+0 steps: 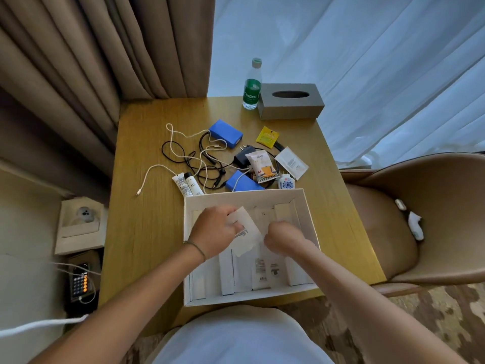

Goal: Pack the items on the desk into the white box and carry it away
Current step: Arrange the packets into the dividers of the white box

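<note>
The white box (242,197) lies open at the desk's near edge, with several white packages standing inside. Both hands are over its middle. My left hand (214,231) grips a white printed packet (248,232); my right hand (282,236) has curled fingers at the packet's right edge, and its grasp is hidden. Behind the box lie two blue packs (225,133) (242,183), tangled black and white cables (194,158), a black charger (242,156), two small tubes (187,185), a snack bag (263,166), a yellow sachet (267,137), a white sachet (292,163) and a small blue-patterned bottle (286,182).
A water bottle (252,85) and a grey tissue box (290,101) stand at the desk's far edge. A brown chair (420,219) is on the right. Left of the desk are brown curtains (78,74), a wall socket (82,218) and a phone (78,283) with cables.
</note>
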A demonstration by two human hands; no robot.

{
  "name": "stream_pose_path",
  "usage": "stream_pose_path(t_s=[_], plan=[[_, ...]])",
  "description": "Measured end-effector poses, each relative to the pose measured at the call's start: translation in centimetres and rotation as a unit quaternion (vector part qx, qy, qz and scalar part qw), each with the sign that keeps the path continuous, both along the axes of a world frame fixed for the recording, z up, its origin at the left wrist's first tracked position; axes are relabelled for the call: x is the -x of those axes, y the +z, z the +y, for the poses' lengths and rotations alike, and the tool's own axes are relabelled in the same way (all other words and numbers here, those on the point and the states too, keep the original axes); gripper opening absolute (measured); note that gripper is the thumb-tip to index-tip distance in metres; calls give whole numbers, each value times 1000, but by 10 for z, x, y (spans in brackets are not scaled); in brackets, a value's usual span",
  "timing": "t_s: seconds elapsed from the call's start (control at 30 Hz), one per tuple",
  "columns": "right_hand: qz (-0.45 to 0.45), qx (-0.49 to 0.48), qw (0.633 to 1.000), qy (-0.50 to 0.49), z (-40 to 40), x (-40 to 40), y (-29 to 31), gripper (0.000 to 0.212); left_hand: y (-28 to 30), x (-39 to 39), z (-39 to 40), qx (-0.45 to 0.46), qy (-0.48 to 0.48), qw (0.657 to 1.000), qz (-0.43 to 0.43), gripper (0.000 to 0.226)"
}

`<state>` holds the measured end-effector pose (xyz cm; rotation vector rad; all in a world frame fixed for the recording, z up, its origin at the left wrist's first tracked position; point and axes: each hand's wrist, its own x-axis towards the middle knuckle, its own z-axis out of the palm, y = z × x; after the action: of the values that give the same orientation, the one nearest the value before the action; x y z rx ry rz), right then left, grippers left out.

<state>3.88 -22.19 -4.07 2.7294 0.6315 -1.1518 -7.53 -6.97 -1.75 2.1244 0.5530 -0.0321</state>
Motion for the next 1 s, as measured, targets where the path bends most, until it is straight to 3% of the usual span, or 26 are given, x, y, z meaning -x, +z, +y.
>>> stream_pose_path(t_s=[0.13, 0.27, 0.43, 0.53, 0.73, 0.9, 1.0], plan=[[-53, -66, 996, -7, -10, -6, 10, 20, -15, -16, -11, -34, -102, 989, 104, 38], [-59, -116, 991, -17, -20, -4, 15, 30, -30, -26, -23, -88, -189, 963, 171, 22], [-29, -156, 987, -1, -32, -1, 22, 30, -40, -32, -35, -78, -249, 938, 229, 17], [-24, -174, 984, 1, -37, 0, 25, 29, -47, -29, -43, -82, -254, 937, 227, 19], [-41, -213, 976, -20, -38, -4, 31, 27, -65, -18, -51, -248, -296, 904, 184, 45], [-55, -232, 971, -30, -31, -9, 35, 26, -62, -13, -52, -252, -256, 920, 157, 60], [-56, -249, 966, -33, -24, -16, 44, 24, -52, -11, -51, -239, -233, 932, 142, 57]])
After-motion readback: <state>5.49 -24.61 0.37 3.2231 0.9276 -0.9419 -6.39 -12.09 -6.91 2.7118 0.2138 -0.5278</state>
